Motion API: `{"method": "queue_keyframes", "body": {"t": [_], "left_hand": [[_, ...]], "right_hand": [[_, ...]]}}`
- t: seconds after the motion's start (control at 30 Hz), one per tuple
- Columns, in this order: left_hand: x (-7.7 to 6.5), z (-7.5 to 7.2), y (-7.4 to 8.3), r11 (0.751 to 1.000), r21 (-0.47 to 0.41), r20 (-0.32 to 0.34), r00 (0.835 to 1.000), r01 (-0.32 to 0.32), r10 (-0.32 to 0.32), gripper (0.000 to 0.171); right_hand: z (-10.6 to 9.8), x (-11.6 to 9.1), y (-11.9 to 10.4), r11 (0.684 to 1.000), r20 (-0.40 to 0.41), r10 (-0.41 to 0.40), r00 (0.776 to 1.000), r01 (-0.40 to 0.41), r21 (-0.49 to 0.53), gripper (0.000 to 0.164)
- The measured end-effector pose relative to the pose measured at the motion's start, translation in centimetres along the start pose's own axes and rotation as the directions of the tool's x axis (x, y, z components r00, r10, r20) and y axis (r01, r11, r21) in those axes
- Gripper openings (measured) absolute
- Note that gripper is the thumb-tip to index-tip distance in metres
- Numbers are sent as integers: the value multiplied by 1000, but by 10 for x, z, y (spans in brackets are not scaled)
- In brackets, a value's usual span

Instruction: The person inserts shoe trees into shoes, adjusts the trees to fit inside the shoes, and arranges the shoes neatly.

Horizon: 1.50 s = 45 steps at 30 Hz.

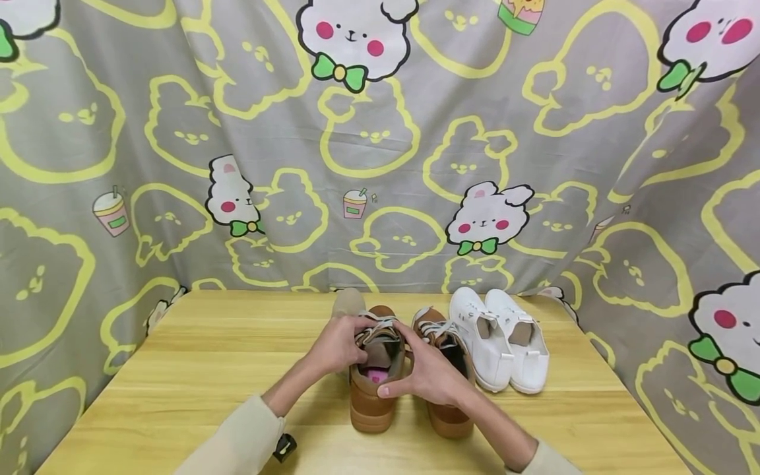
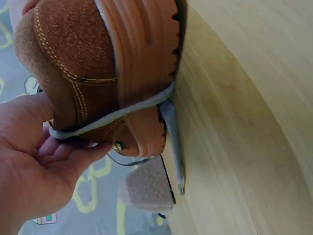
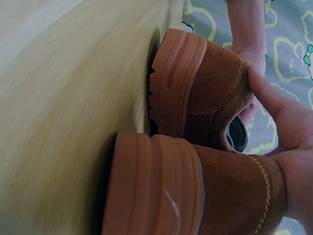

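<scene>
Two brown suede lace-up shoes stand side by side on the table, heels toward me. At the left brown shoe, my left hand grips the left edge of the opening, thumb inside. My right hand holds the same shoe from the right, its thumb on the heel collar and its fingers near the laces. In the left wrist view a grey lace hangs down over the shoe's side to the table. The right brown shoe stands under my right hand. A pink patch shows on the left shoe's insole.
A pair of white shoes stands to the right of the brown ones. Behind my left hand is a beige shoe, partly hidden. A small black object is by my left sleeve. A patterned curtain surrounds the wooden table.
</scene>
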<state>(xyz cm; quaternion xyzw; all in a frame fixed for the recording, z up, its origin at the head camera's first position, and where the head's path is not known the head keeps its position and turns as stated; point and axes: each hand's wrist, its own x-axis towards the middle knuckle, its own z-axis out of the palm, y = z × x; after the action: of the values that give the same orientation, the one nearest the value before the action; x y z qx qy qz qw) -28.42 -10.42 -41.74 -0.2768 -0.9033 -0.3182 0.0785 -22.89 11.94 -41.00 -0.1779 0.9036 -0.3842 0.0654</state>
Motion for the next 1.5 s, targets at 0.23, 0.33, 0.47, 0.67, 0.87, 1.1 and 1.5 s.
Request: {"method": "queue_keyframes", "body": {"t": [0.23, 0.33, 0.47, 0.67, 0.87, 1.1, 1.5], "left_hand": [[-1, 1, 2, 999, 46, -14, 1000, 13, -12, 59], [-1, 1, 4, 998, 68, -8, 1000, 3, -3, 59], [0, 2, 5, 996, 87, -13, 1000, -20, 21, 54], [-2, 8, 9, 992, 126, -95, 994, -32, 44, 37], [-3, 13, 15, 981, 193, -165, 984, -32, 64, 37], [1, 16, 16, 975, 223, -189, 982, 15, 28, 40], [2, 20, 16, 950, 310, -220, 975, 35, 36, 46]], "right_hand": [[2, 1, 1, 1000, 3, -7, 1000, 7, 15, 120], [2, 1, 1, 1000, 0, -10, 1000, 10, 15, 119], [2, 0, 2, 1000, -13, -13, 1000, 13, 0, 119], [2, 1, 2, 999, -14, -34, 999, 34, 4, 119], [1, -1, 2, 999, 5, -36, 999, 36, 11, 120], [-1, -1, 0, 999, 7, -31, 999, 31, -11, 121], [-1, -2, 0, 1000, 4, -26, 1000, 26, 7, 120]]}}
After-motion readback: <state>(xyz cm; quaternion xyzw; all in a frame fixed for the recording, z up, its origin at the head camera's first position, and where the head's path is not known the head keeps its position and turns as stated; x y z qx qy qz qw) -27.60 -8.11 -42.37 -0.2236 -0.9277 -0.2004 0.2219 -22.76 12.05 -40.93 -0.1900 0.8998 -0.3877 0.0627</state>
